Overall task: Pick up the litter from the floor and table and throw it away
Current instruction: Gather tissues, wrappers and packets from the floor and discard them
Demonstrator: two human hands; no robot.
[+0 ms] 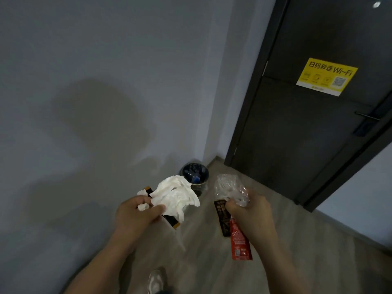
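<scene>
**Both hands loaded, bin just ahead**

Head view: the collecting looks largely done and the throwing away is not. The left hand is curled round a crumpled white tissue, with a black-and-orange wrapper gripped beneath it. The right hand is closed in a fist on a wad of clear plastic film, a dark sachet and a red sachet that hangs down below the fist. All this litter is held in the air, none of it released.

The small dark bin stands on the floor in the corner, against the grey wall. It already holds rubbish, among it something with a blue cap. The tissue overlaps the bin's near rim in this view, yet the hands seem short of the opening rather than over it. No loose litter shows on the visible floor. The table is out of view, so whether anything is left there cannot be told.

For room, the bin is hemmed by the wall on the left and behind, and by the dark door frame just to its right. The door, bearing a yellow Wi-Fi sticker, appears closed. The approach from the person's side is open floor, with one shoe well back from the bin. The bin's mouth looks narrow for two full hands at once, so the loose tissue and the dangling sachet could catch its rim.
</scene>
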